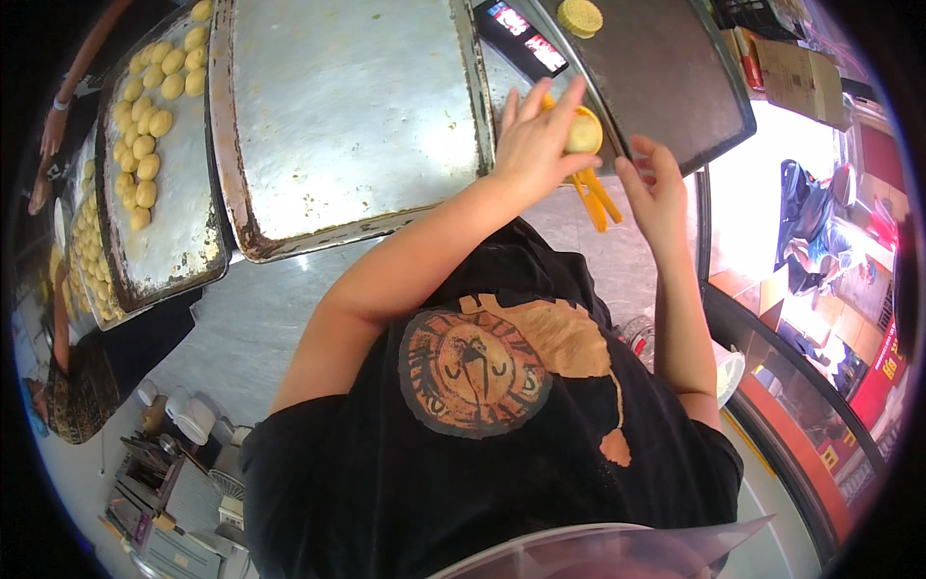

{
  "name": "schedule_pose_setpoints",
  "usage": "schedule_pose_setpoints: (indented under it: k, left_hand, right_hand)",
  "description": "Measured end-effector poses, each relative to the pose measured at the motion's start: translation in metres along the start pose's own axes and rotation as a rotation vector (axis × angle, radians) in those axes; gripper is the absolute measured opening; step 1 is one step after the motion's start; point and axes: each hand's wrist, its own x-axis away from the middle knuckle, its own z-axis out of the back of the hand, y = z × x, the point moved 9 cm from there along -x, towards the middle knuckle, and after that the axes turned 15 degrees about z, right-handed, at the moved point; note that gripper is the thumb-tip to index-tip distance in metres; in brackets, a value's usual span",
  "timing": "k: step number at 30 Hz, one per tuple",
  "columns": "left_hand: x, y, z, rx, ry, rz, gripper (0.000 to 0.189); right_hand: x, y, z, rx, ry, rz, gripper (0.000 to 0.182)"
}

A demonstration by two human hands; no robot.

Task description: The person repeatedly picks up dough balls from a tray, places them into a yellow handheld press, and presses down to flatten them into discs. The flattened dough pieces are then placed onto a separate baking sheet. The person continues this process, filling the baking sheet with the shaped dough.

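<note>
My left hand [534,145] grips a yellow plastic hand-press pastry mould, its thumb on the near side and its fingers over the far side. The mould's round cup [597,130] has a pale dough piece [582,135] inside, and two orange handles [597,203] point toward my body. Beside it, my right hand [658,192] has its fingers apart and holds nothing visible. Those fingertips are close to the rim of a dark baking tray [673,87]; whether they touch it is unclear. A round pressed pastry with a patterned top [580,17] lies on that tray.
A large worn metal tray [347,108] lies left of my hands. Farther left, another tray [173,239] carries several dough balls [146,168]. A lit phone [522,37] lies between trays. Another person's arm [61,116] is at far left. A cardboard box [799,79] stands at right.
</note>
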Motion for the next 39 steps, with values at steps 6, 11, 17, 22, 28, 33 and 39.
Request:
schedule_pose_setpoints:
  k: [6,11,17,22,28,33,39]
  left_hand:
    - [0.013,-0.05,-0.042,0.507,-0.014,0.245,0.113]
    - [0.005,-0.048,-0.045,0.34,0.091,0.151,0.082]
    - [0.005,-0.055,-0.049,0.359,0.095,0.176,0.081]
    - [0.006,-0.052,-0.045,0.349,0.144,0.168,0.08]
    - [0.005,-0.055,-0.045,0.326,0.121,0.2,0.078]
    - [0.011,-0.055,-0.046,0.336,0.134,0.22,0.077]
    - [0.009,-0.052,-0.043,0.288,0.181,0.179,0.073]
  right_hand:
    - [-0.068,-0.007,-0.051,-0.226,-0.09,0.119,0.034]
    - [-0.095,-0.004,-0.108,0.162,-0.342,0.21,0.041]
    - [-0.091,0.004,-0.115,0.135,-0.337,0.279,0.049]
    - [-0.089,0.046,-0.141,-0.584,-0.499,-0.62,0.057]
    - [-0.11,0.038,-0.138,0.227,-0.573,-0.243,0.062]
    - [-0.101,0.03,-0.128,0.176,-0.538,-0.253,0.061]
    - [-0.101,0.015,-0.122,0.255,-0.523,-0.219,0.058]
